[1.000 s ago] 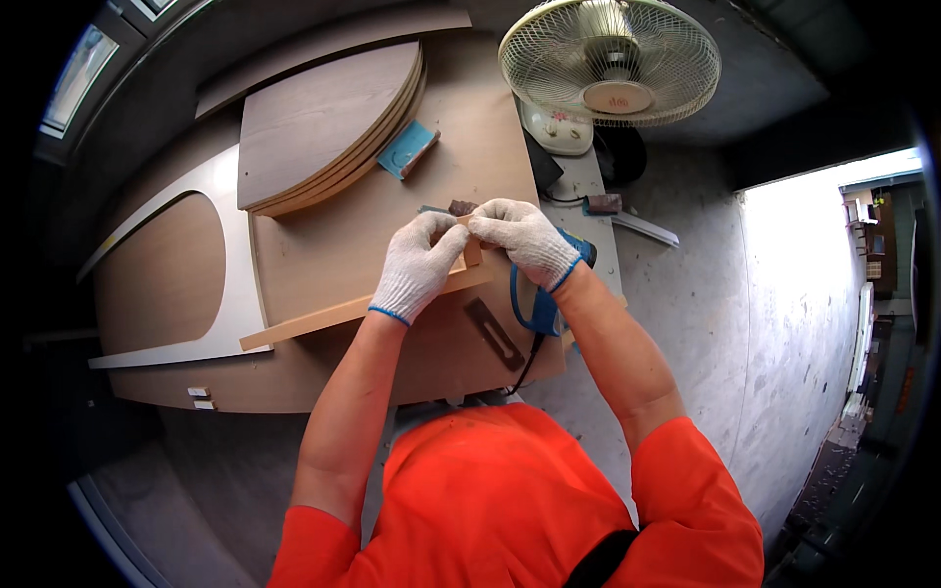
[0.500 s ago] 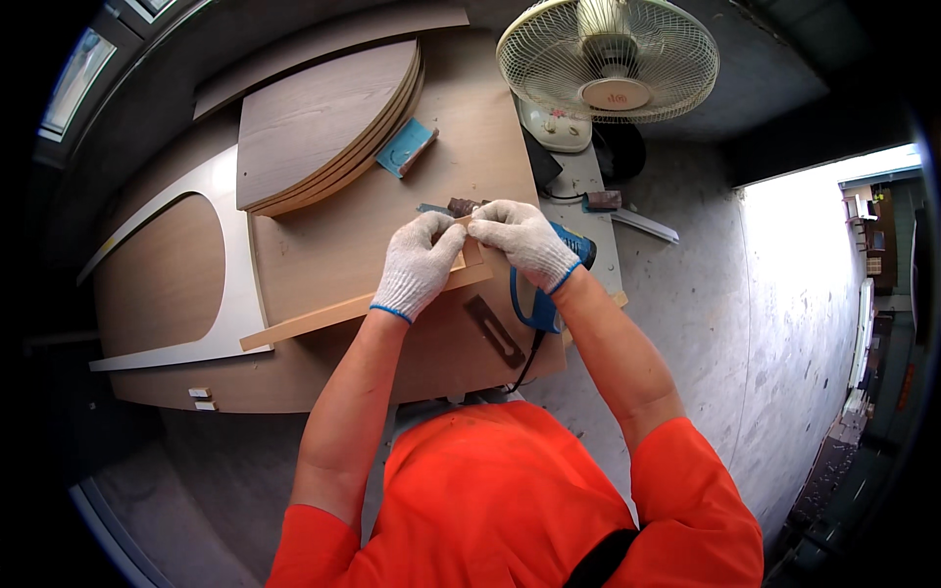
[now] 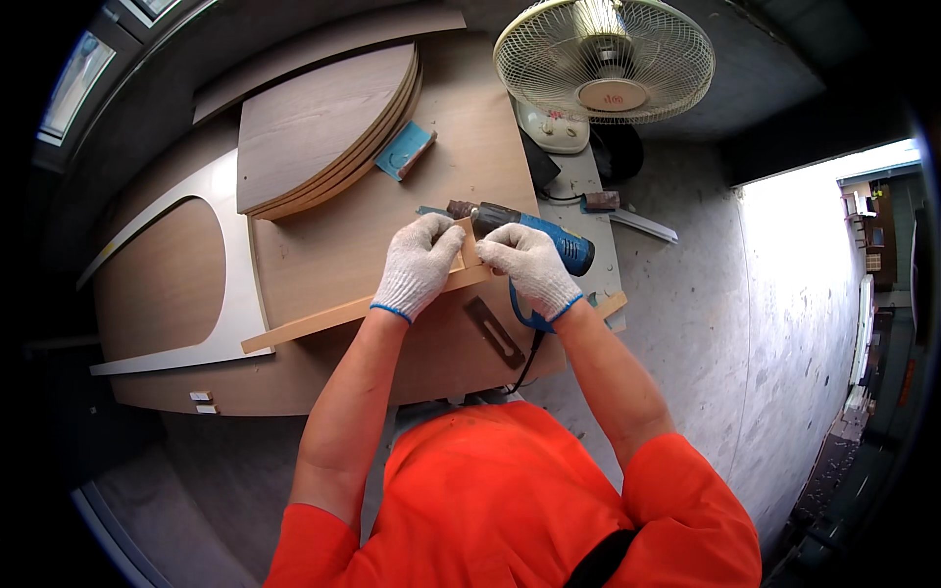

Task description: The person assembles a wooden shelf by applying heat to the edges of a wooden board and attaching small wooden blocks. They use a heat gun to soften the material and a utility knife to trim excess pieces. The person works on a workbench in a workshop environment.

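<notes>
Two gloved hands meet over a small wood piece [image 3: 469, 253] at mid-bench, and I cannot see much of it: my left hand [image 3: 417, 265] covers its near side and my right hand [image 3: 527, 267] its right end. Both sets of fingers are curled and pinching it, so each hand is clenched on that piece, which sits on a long wood strip [image 3: 333, 316] running slantwise across the bench [image 3: 461, 157]. The strip's right end passes under my right wrist and shows again near the bench corner. A blue power tool [image 3: 544, 235] lies just behind my knuckles, half hidden; its cord drops off the front edge out of sight. A flat dark tool [image 3: 493, 331] rests near the front edge, its kind unclear.

Room is tight to the left, where stacked rounded panels [image 3: 328, 132] and a white frame [image 3: 230, 284] with an oval cut-out crowd the top. A blue sanding block [image 3: 407, 149] lies beside the stack. Right of the bench the grey concrete floor [image 3: 706, 314] is open. A wire-caged fan [image 3: 603, 57] stands at the far edge.

The panels are smooth wood-grain laminate, the gloves white knit with blue cuffs
</notes>
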Motion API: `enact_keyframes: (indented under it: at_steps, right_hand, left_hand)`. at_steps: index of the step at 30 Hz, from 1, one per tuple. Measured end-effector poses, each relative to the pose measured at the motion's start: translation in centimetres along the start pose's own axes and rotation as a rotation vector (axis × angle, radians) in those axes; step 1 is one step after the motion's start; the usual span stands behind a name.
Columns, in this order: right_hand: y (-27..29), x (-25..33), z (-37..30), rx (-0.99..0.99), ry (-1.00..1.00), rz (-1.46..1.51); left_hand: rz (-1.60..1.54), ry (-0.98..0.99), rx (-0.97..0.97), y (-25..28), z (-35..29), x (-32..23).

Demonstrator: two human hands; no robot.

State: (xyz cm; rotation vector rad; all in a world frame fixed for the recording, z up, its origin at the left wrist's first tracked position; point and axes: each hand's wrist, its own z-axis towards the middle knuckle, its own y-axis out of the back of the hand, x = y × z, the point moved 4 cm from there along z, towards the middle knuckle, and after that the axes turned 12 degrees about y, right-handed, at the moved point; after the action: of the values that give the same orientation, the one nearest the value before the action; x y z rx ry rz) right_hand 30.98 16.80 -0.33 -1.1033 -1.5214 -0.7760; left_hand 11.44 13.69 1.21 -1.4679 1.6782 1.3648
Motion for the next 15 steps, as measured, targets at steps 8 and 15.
enact_keyframes:
  at_steps: [8, 15]
  right_hand:
    - [-0.4, -1.2, -0.7, -0.009, 0.031, -0.028]
    - [-0.3, -1.5, -0.7, 0.01, 0.074, -0.09]
  left_hand:
    - [-0.011, -0.002, 0.005, -0.2, 0.3, 0.4]
    - [0.016, -0.009, -0.021, -0.1, -0.1, 0.1]
